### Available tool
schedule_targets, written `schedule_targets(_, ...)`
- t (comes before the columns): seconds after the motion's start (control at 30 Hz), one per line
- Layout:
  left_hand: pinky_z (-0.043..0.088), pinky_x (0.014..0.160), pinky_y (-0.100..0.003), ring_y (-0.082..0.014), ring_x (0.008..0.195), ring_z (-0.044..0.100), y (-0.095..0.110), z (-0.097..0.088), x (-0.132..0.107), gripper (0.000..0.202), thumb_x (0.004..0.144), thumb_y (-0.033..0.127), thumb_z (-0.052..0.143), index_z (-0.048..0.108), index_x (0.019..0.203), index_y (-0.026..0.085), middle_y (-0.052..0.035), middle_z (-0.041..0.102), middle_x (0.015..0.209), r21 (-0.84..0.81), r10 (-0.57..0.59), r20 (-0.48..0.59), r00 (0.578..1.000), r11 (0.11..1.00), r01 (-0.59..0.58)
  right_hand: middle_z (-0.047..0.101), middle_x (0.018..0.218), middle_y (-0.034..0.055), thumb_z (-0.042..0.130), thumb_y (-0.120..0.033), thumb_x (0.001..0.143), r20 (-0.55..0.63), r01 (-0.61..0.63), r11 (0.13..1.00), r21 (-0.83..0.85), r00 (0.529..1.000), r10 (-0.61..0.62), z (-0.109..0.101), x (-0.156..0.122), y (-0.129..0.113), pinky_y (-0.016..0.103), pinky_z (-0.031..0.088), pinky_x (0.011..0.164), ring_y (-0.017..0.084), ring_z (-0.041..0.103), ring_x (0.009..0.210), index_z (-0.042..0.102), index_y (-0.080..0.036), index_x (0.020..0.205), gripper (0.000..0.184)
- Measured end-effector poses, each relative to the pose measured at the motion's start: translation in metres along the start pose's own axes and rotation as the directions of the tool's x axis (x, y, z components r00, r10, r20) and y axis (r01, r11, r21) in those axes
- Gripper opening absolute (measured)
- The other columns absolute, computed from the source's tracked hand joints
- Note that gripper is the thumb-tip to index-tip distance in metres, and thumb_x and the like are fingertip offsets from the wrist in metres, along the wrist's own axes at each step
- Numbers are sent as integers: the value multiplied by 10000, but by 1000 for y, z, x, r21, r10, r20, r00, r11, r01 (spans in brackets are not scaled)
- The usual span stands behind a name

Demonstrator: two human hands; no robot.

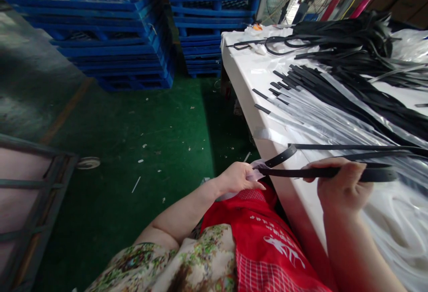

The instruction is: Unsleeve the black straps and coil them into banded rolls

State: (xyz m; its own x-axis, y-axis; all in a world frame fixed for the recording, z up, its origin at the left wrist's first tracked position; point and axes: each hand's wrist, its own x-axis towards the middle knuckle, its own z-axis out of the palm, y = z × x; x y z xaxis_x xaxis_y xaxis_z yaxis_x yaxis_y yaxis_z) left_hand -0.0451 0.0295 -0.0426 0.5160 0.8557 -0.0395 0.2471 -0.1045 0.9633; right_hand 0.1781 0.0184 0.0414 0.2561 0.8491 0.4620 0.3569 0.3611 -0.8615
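My right hand (341, 185) is closed around a black strap (377, 174) that lies along the near edge of the white table (247, 73). My left hand (239, 177) pinches a clear plastic sleeve end (257, 170) at the tip of that strap, just off the table's edge above my red apron (267, 238). A second black strap (284, 154) curls up just behind the held one.
Several black straps in clear sleeves (301, 100) fan across the table, with a tangled heap of loose black straps (351, 38) at the far end. Stacked blue pallets (110, 38) stand on the green floor (140, 140). A grey metal cart frame (33, 194) stands at the left.
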Motion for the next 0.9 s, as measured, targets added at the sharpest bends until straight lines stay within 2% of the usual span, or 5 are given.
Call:
schedule_targets(0.23, 415, 619, -242, -156, 688, 552, 8, 0, 0, 407, 692, 505, 796, 715, 785, 117, -17, 616, 717, -39, 22, 70, 997, 999, -19, 577, 442, 38, 389, -631, 964, 169, -112, 991, -72, 978, 123, 8, -5, 9, 279, 439, 404, 172, 562, 400, 669, -160, 685, 615)
schedule_targets(0.4, 348, 565, -219, -106, 602, 454, 13, -1, -1, 466, 706, 578, 754, 607, 670, 137, 33, 498, 645, -73, 62, 188, 980, 996, -49, 556, 456, 14, 407, -715, 908, 230, -191, 970, -150, 948, 222, 16, -19, 16, 268, 375, 368, 149, 508, 365, 649, -190, 682, 621)
schedule_targets(0.57, 407, 634, -232, -118, 643, 526, 17, 1, -7, 488, 940, 577, 450, 598, 757, 150, -9, 576, 715, -107, 143, 334, 932, 988, -114, 556, 470, 35, 232, -704, 953, 222, -49, 905, -422, 963, 156, 5, -20, 36, 324, 392, 477, 193, 537, 455, 632, -203, 712, 685)
schedule_targets(0.73, 453, 892, -296, -183, 873, 596, 16, 8, -6, 544, 987, 562, 305, 640, 854, 155, -86, 646, 901, -86, 241, 268, 933, 970, -226, 547, 460, 73, 110, -681, 962, 245, -25, 859, -511, 954, 173, 1, -22, 49, 360, 358, 489, 212, 513, 450, 510, -243, 530, 733)
schedule_targets(0.9, 475, 771, -303, -185, 760, 595, 18, 13, 0, 600, 963, 631, 289, 612, 783, 158, -72, 645, 799, -29, 156, 185, 970, 988, -154, 619, 550, 79, 334, -693, 931, 417, -201, 935, -293, 853, 314, 26, -42, 47, 355, 449, 523, 220, 569, 506, 593, -222, 581, 642)
